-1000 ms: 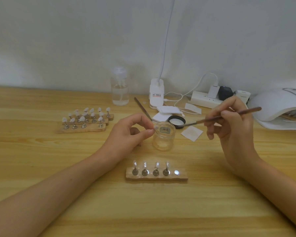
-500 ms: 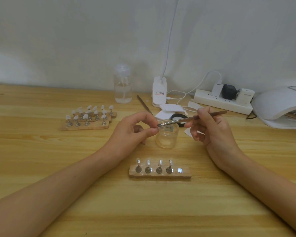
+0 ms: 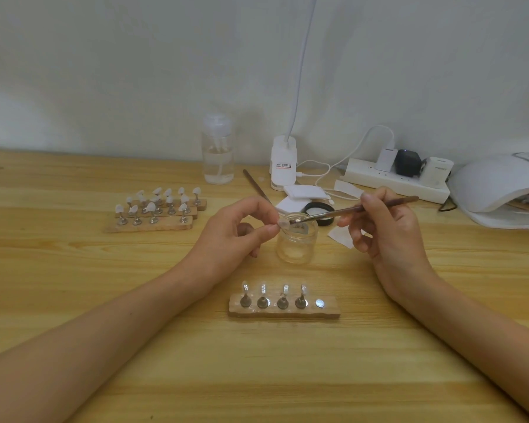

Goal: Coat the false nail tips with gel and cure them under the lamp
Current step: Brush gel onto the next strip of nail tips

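Observation:
My left hand (image 3: 235, 232) pinches a clear false nail tip (image 3: 283, 223) on its small stand, just above the rim of an open glass jar (image 3: 297, 242). My right hand (image 3: 385, 228) grips a thin brown brush (image 3: 353, 210), and its bristles touch the tip. In front of me a wooden holder (image 3: 284, 309) carries several clear tips on metal stands, with its rightmost magnet spot bare. The white curing lamp (image 3: 498, 190) sits at the far right.
Wooden holders (image 3: 153, 222) with several white tips lie at the left. Behind the jar are a black lid (image 3: 319, 213), white pads (image 3: 303, 192), a second brush (image 3: 255, 184), a pump bottle (image 3: 218, 151), a desk lamp base (image 3: 284, 163) and a power strip (image 3: 394, 178).
My right hand moved left from beside the lamp and brought the brush tip onto the nail tip held by my left hand. The left hand stayed almost still.

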Available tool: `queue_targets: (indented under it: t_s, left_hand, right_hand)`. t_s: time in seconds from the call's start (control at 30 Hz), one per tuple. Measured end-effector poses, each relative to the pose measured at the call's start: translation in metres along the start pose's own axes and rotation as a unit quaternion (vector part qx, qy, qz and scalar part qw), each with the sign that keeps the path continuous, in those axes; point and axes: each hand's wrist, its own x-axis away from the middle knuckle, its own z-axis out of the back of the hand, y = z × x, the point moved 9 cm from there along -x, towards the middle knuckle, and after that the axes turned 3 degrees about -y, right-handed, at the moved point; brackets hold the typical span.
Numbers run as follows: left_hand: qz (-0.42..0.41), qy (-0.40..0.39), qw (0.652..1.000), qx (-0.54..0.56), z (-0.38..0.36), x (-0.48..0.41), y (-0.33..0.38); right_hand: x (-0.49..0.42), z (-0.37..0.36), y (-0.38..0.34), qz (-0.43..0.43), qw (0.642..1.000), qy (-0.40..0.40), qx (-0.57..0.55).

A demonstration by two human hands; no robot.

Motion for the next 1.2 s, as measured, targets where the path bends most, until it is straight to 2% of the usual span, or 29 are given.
queue_targets:
  t_s: [0.1,0.2,0.37,0.53,0.7,0.87,1.07,1.2]
  left_hand:
    - [0.0,-0.001,1.0,-0.005,-0.001,0.0,0.001]
    - [0.004,0.001,1.0,-0.008,-0.001,0.0,0.0]
    - [0.013,0.01,1.0,0.002,0.001,0.001,-0.002]
    - [0.022,0.016,1.0,0.003,0.001,0.001,-0.003]
    - [0.028,0.02,0.999,0.007,0.001,0.001,-0.004]
    - [0.037,0.027,0.999,0.002,0.003,0.001,-0.005]
    - [0.04,0.029,0.999,-0.001,0.002,0.002,-0.005]
    - [0.041,0.031,0.999,-0.001,0.003,0.002,-0.004]
  right_hand:
    - [0.001,-0.004,-0.005,0.02,0.999,-0.017,-0.026]
    - [0.003,-0.012,-0.006,0.028,0.999,-0.041,0.001]
    - [0.002,0.0,-0.006,0.027,0.999,0.003,0.021]
    - [0.003,-0.012,-0.008,0.036,0.998,-0.041,0.013]
    - [0.002,0.001,-0.005,0.023,0.999,0.007,0.039]
    - [0.004,-0.012,-0.009,0.037,0.998,-0.034,0.023]
    - [0.005,-0.001,-0.009,0.031,0.998,0.011,0.054]
    - [0.005,-0.009,-0.013,0.048,0.998,-0.019,0.031]
